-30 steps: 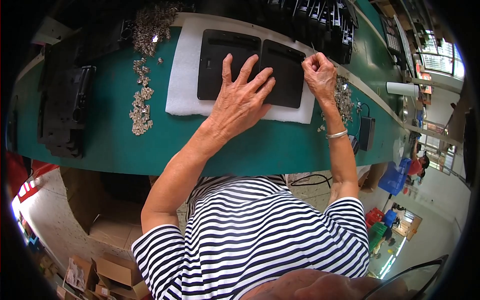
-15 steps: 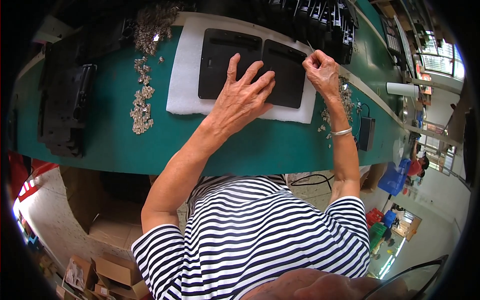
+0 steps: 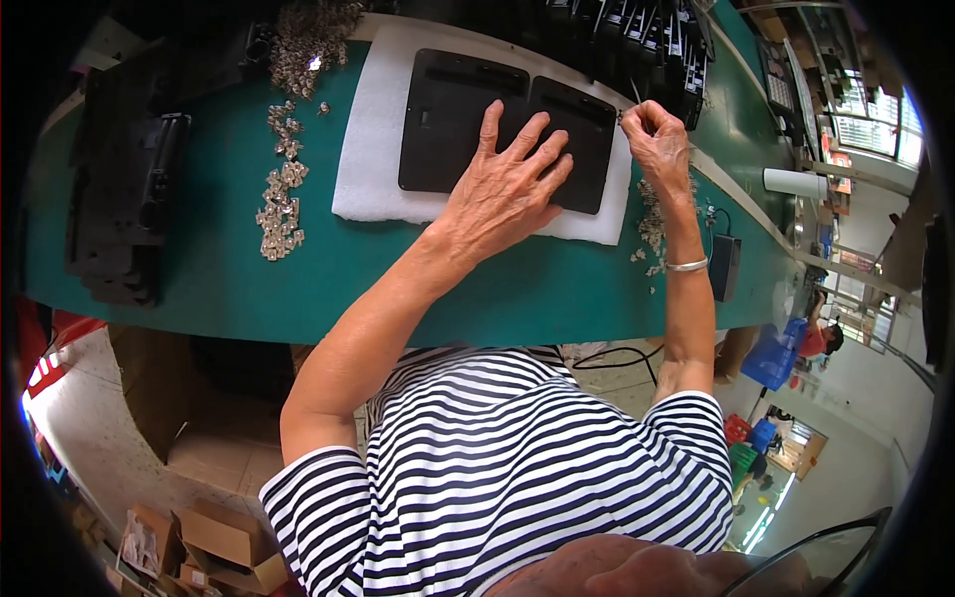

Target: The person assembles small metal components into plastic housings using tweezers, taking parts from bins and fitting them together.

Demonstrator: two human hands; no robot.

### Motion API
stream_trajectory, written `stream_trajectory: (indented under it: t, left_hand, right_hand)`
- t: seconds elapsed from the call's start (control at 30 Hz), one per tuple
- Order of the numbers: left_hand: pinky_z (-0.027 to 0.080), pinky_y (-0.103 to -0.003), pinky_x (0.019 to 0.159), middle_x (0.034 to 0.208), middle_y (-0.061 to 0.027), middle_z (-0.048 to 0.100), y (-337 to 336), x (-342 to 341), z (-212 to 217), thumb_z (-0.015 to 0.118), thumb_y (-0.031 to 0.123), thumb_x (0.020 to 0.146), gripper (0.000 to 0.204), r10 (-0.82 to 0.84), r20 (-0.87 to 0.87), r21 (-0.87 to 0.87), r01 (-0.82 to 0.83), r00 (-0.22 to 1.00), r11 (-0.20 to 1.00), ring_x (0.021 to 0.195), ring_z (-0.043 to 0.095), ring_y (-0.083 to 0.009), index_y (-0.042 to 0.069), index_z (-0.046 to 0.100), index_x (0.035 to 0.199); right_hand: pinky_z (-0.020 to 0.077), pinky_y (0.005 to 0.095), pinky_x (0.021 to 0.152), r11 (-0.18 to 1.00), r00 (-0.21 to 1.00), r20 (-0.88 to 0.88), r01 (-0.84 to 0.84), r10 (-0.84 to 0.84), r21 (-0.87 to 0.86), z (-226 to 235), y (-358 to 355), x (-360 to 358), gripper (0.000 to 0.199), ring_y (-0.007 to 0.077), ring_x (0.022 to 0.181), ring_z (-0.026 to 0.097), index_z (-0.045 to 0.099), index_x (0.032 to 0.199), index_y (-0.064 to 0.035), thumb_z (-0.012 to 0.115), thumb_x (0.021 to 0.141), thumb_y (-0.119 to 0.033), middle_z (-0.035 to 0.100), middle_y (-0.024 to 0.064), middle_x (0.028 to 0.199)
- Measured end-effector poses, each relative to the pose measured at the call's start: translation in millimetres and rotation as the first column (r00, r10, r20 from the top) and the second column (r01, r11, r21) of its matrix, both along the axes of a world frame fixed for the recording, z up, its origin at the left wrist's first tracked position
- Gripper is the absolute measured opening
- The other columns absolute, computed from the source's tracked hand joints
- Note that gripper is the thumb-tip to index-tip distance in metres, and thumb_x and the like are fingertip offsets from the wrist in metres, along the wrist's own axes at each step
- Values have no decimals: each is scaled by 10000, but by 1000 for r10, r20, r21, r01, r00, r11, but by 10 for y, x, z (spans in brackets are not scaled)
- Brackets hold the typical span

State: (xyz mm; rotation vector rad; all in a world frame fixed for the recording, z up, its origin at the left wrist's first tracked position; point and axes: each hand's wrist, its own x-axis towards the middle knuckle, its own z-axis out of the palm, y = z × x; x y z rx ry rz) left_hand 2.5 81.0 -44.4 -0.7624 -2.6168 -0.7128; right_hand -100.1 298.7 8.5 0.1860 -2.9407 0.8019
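Observation:
Two black flat plastic panels lie side by side on a white foam sheet (image 3: 373, 149). My left hand (image 3: 509, 184) rests with spread fingers across them, over the right part of the left panel (image 3: 443, 129) and onto the right panel (image 3: 587, 149). Beyond the upper right corner of the right panel, my right hand (image 3: 659, 144) is closed in a pinch. A thin metal sliver, like the tip of a slender tool, sticks up from its fingers; its kind cannot be made out.
Small metal clips (image 3: 282, 214) lie in a strip on the green table (image 3: 398, 289) at the left, below a larger heap (image 3: 308, 50). More small metal pieces (image 3: 652, 224) lie near my right wrist. Black parts (image 3: 134, 209) are stacked left, others (image 3: 647, 50) at the back. A black adapter (image 3: 727, 267) sits right.
My left hand has slid right and slightly nearer across the panels. The pinching right hand has shifted a little right in the picture, with the view itself moving slightly.

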Motion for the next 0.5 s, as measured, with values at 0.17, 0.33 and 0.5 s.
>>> stream_trajectory:
  t: [0.17, 0.33, 0.5]
  left_hand:
    - [73, -633, 1139, 1357, -40, 514, 5, -2, 1, 772, 381, 721, 579, 6, -9, 5, -6, 1000, 1000, 1356, 374, -251, 145, 620, 1227]
    - [65, -631, 1140, 1352, -37, 519, 15, -5, -1, 773, 378, 718, 557, 7, -18, 12, -6, 1000, 1000, 1356, 371, -253, 141, 637, 1204]
    - [54, -627, 1145, 1345, -35, 523, 17, 1, 19, 778, 376, 712, 560, 9, -13, 4, -9, 1000, 1000, 1359, 366, -256, 140, 642, 1201]
  right_hand:
    - [430, 242, 568, 990, 998, 37, -46, 51, -130, -90, 48, 24, 158, 59, 590, 475, 617, 754, -9, 627, 846, -137, 534, -19, 618]
    - [443, 244, 579, 995, 999, 6, -36, 37, -98, -118, 37, 35, 148, 65, 586, 494, 619, 753, -11, 640, 832, -134, 546, -8, 612]
    - [455, 253, 583, 999, 999, -51, -8, 6, -41, -111, -52, 89, 141, 79, 578, 519, 615, 740, -20, 649, 818, -132, 566, 8, 608]
